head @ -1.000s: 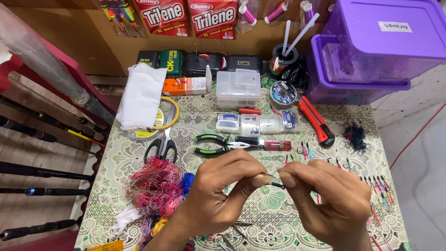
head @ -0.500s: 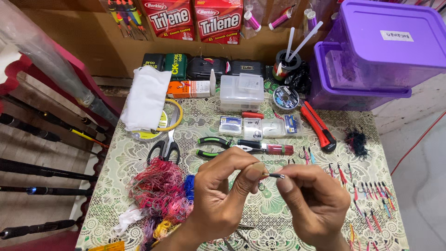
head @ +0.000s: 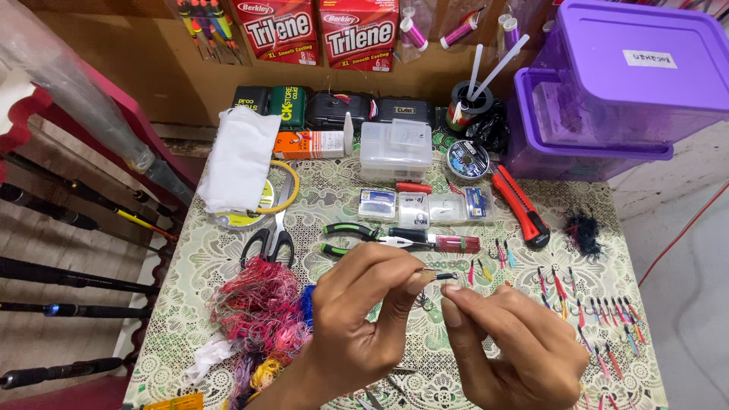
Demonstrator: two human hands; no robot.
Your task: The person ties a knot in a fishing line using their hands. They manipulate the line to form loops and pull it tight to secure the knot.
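Both hands work low and centre over the lace-patterned tablecloth (head: 228, 266). Left hand (head: 364, 304) has thumb and forefinger pinched on a small metal fishing hook (head: 439, 275); right hand (head: 516, 342) has fingertips closed just under its dark end, palms facing each other. Hook looks mid-dressing: partly wrapped, not finished. Rows of finished coloured hook rigs (head: 600, 311) lie to the right, tangled pink thread pile (head: 258, 304) to the left. Beyond: green-handled pliers (head: 357, 235), black-handled scissors (head: 269, 243), purple plastic bin (head: 623, 91).
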